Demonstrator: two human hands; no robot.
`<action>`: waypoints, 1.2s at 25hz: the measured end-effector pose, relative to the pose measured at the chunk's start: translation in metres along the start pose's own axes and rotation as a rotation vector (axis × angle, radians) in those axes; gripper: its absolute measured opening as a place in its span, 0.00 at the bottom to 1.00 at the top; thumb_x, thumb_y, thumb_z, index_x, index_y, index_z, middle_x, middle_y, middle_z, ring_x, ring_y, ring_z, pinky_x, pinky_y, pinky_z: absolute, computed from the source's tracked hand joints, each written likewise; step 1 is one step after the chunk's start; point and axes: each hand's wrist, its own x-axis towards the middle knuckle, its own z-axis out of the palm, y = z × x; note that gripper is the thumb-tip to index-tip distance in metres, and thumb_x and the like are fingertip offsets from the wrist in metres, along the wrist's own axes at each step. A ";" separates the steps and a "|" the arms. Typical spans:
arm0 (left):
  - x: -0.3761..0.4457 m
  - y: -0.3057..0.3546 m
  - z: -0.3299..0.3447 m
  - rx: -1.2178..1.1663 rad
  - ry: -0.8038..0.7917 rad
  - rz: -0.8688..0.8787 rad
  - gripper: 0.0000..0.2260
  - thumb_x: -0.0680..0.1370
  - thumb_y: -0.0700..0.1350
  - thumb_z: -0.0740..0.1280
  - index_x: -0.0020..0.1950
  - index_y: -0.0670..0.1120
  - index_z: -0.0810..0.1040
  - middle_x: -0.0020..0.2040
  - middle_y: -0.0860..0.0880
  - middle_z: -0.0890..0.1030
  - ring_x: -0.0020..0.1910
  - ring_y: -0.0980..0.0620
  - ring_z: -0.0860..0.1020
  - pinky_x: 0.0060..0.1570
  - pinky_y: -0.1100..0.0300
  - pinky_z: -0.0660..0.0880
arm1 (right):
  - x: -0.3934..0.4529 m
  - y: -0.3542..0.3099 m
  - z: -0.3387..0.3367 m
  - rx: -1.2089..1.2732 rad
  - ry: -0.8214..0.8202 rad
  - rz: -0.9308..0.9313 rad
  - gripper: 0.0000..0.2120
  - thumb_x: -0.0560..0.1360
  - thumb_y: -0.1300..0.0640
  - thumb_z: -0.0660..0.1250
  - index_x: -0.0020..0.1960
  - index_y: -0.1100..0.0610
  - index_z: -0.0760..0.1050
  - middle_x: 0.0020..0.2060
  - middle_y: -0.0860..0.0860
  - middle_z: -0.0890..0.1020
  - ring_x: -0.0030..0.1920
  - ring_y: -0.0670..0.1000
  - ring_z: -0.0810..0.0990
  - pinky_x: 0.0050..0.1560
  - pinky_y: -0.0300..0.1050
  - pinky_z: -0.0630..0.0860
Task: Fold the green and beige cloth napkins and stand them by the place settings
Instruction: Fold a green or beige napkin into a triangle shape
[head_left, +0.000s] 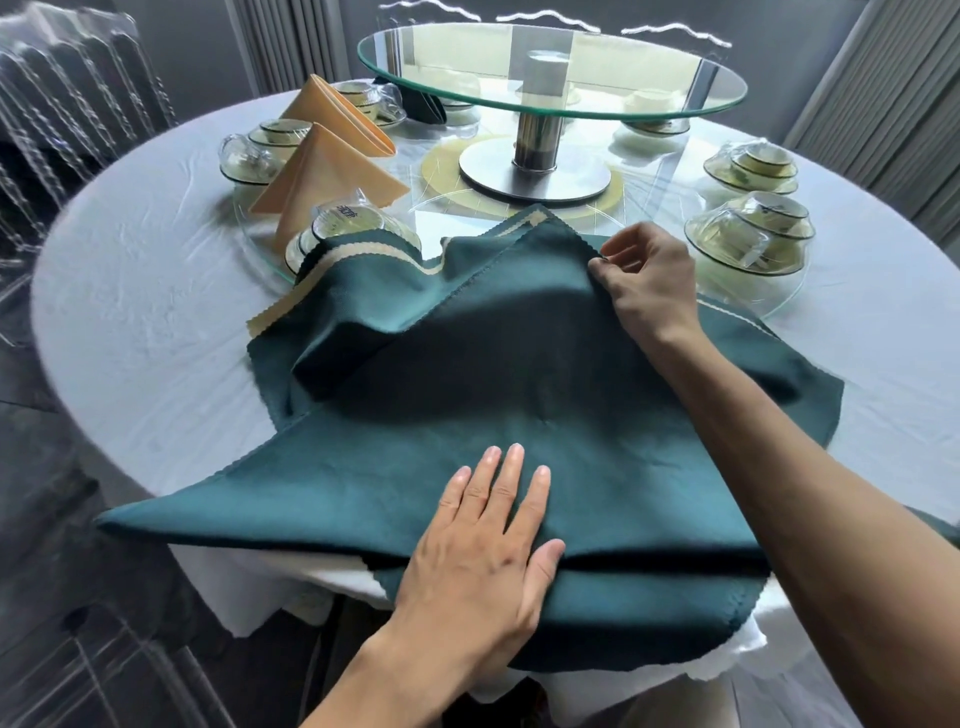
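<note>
While my left hand (483, 551) presses flat and unclenched on the green napkin (519, 395) at the desk's (135, 291) near edge, my right hand (647, 283) pinches its far corner; folds hide the cloth beneath.

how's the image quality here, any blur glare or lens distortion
Head view: wide-angle bend curves the table edge and the frame sides; left chairs look smeared; glare on the glass turntable; the green napkin and both hands, left hand and right hand, are sharp.
</note>
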 end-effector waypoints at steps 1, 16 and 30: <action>0.000 0.000 0.001 -0.002 0.000 -0.005 0.25 0.81 0.58 0.53 0.76 0.49 0.68 0.76 0.43 0.68 0.76 0.44 0.65 0.70 0.49 0.56 | -0.001 -0.001 0.001 0.005 -0.002 -0.003 0.05 0.72 0.60 0.73 0.44 0.55 0.77 0.33 0.47 0.79 0.36 0.46 0.77 0.39 0.37 0.76; 0.005 0.000 0.004 0.024 -0.005 -0.008 0.26 0.79 0.56 0.53 0.75 0.50 0.70 0.75 0.41 0.68 0.74 0.42 0.67 0.70 0.47 0.57 | -0.241 0.032 -0.049 -0.735 -0.358 -0.102 0.31 0.81 0.39 0.38 0.77 0.51 0.62 0.76 0.49 0.64 0.76 0.52 0.62 0.72 0.53 0.53; 0.007 -0.002 0.004 0.052 -0.044 -0.025 0.25 0.81 0.58 0.51 0.76 0.52 0.68 0.75 0.42 0.68 0.74 0.43 0.67 0.71 0.49 0.54 | -0.221 0.019 -0.057 -0.702 -0.183 -0.176 0.27 0.79 0.49 0.51 0.74 0.60 0.67 0.74 0.56 0.66 0.75 0.57 0.63 0.73 0.52 0.55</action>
